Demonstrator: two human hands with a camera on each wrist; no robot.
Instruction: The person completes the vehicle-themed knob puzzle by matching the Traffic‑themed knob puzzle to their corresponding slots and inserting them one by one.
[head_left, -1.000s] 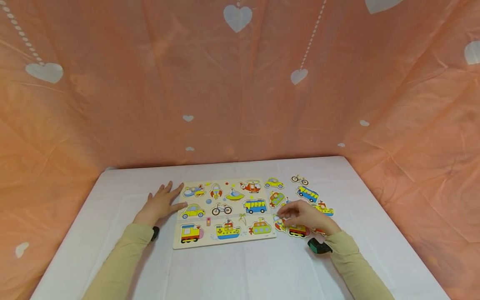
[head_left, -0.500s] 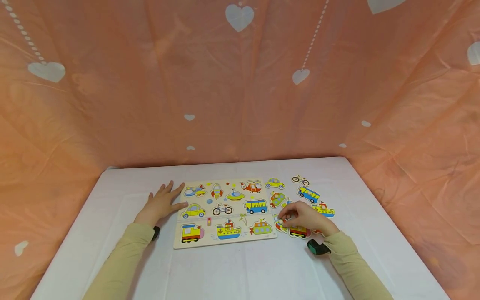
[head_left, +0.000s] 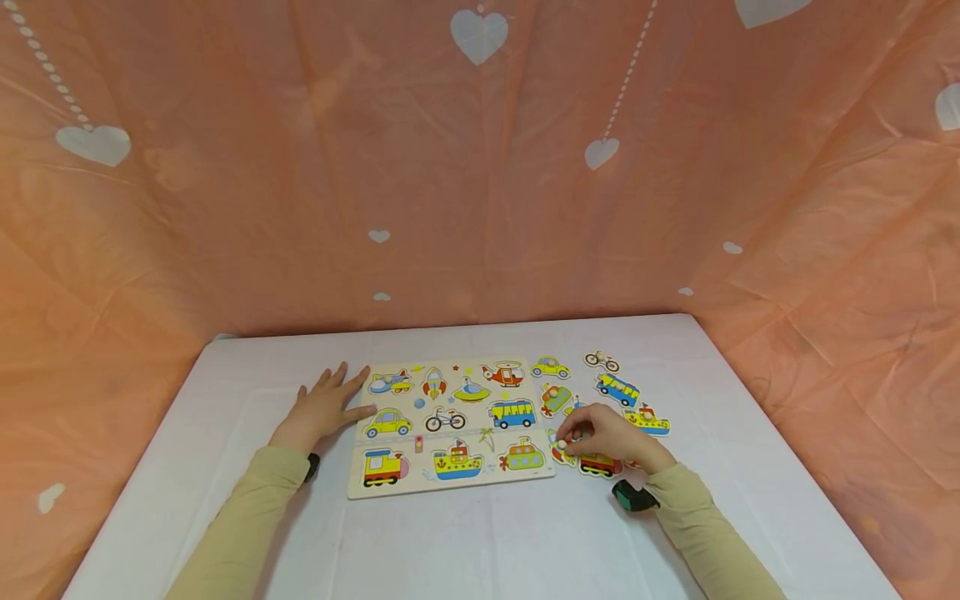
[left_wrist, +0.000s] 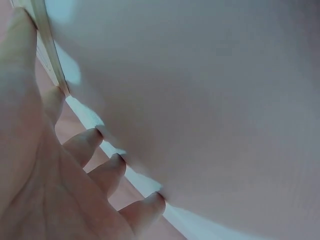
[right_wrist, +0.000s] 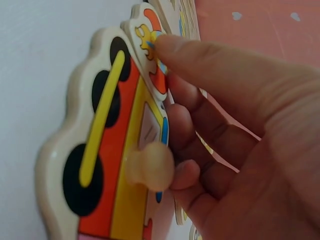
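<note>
My left hand (head_left: 318,414) lies with spread fingers at the left edge of a wooden puzzle board (head_left: 420,486) printed with vehicles. In the left wrist view, the thumb and index finger (left_wrist: 54,102) touch the board's edge. My right hand (head_left: 611,437) is just right of the board, pinching the rocket puzzle piece (head_left: 557,456) by its knob; thumb and fingers mostly hide that knob. Under the same hand lies the train piece (right_wrist: 107,110), its round wooden knob (right_wrist: 152,166) beside the curled fingers. The rocket piece still seems to lie flat against the train piece.
More knobbed pieces lie right of the board: a car (head_left: 550,367), a submarine (head_left: 555,400), a bicycle (head_left: 602,361), a bus (head_left: 618,389) and a boat (head_left: 647,421). Part of a UFO piece shows behind the right hand. White cloth covers the table (head_left: 442,550); a pink curtain (head_left: 315,208) hangs behind.
My right thumb and fingers have come together on the rocket piece's knob. The left hand stays at the board's edge.
</note>
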